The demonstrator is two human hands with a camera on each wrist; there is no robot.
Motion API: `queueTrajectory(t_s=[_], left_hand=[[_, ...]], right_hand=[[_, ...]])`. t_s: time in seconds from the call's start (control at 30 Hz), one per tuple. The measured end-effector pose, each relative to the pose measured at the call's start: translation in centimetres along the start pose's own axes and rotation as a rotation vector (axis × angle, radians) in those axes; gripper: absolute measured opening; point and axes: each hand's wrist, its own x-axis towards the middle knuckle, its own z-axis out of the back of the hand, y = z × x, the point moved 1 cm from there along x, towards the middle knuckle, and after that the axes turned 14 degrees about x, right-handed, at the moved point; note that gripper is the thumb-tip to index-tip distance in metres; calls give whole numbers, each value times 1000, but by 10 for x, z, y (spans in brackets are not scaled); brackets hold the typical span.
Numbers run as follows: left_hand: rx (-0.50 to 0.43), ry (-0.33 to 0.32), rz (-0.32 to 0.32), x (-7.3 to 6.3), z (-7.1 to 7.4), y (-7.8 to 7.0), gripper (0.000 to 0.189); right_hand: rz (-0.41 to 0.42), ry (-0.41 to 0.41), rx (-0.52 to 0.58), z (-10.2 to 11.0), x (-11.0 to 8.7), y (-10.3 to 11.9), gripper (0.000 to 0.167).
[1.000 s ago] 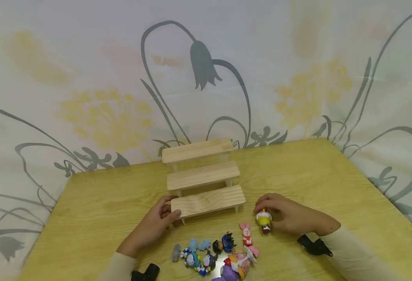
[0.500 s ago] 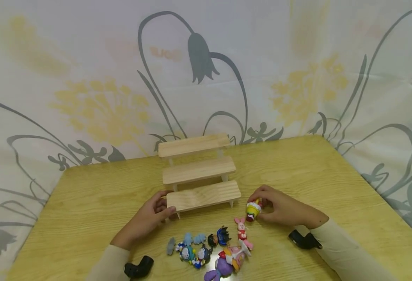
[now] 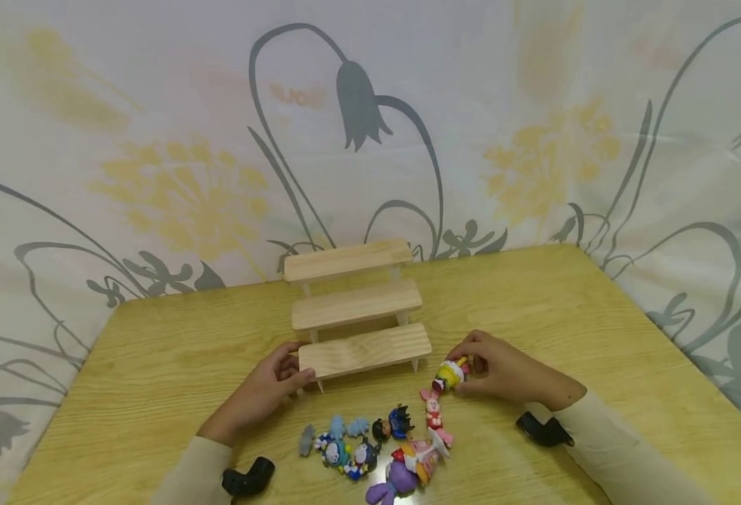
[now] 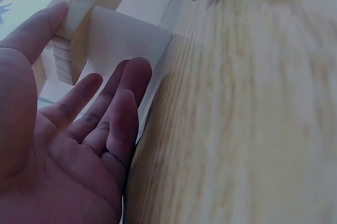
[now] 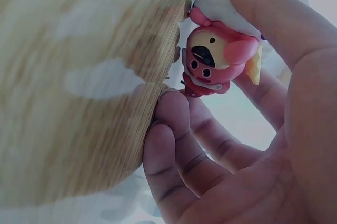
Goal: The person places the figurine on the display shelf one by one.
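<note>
A three-tier wooden display stand [image 3: 363, 353] stands near the middle of the table. At the left end of its lowest tier, my left hand [image 3: 277, 384] holds the board, with the thumb on its front edge. The left wrist view shows that thumb against the board end [image 4: 79, 34] and the other fingers beneath, beside a pale support. Right of the stand, my right hand [image 3: 497, 368] holds a small toy figure [image 3: 449, 376] tilted between thumb and fingers. Close up, the figure [image 5: 213, 58] has a pink bear face, upside down, with white and yellow parts.
In front of the stand lie several small toy figures, among them a pink rabbit [image 3: 433, 414], a purple one [image 3: 401, 478], a dark blue one [image 3: 401, 423] and a grey one [image 3: 306, 440]. A flowered cloth [image 3: 370, 175] hangs behind the wooden table [image 3: 535, 308].
My right hand has moved left toward the stand with the toy figure, which has turned from upright to tilted. My left hand stays at the stand's end. The head view has shifted slightly.
</note>
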Motion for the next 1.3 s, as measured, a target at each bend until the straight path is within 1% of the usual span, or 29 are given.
queueTrajectory(t_s=[0.13,0.27,0.47,0.63,0.8,0.9,1.03,1.17,1.3], left_hand=[[-1,-4,8,0,1,1,72],[2,-9,11,0,1,1,73],[-1,-1,5,-1,0,0,72],[0,2,-3,0,-1,-2,73],[8,-11,14,-1,1,-2,71],[4,-15,22,-1,2,0,71],[1,-7,7,0,2,2,71],[0,0,-6,0,2,2,71],[0,7,-3,1,0,3,71]], right_hand=[[7,-1,-20,-1,0,1,47],[17,-12,-64,0,1,3,44],[20,-17,-139,-1,1,4,38],[40,-58,-168,-2,1,4,34],[70,-69,-124,-3,4,2,25],[77,-69,-72,-4,6,2,23],[82,-72,1,-3,6,0,24],[75,-74,32,-2,5,-2,25],[66,-85,57,-3,4,-3,26]])
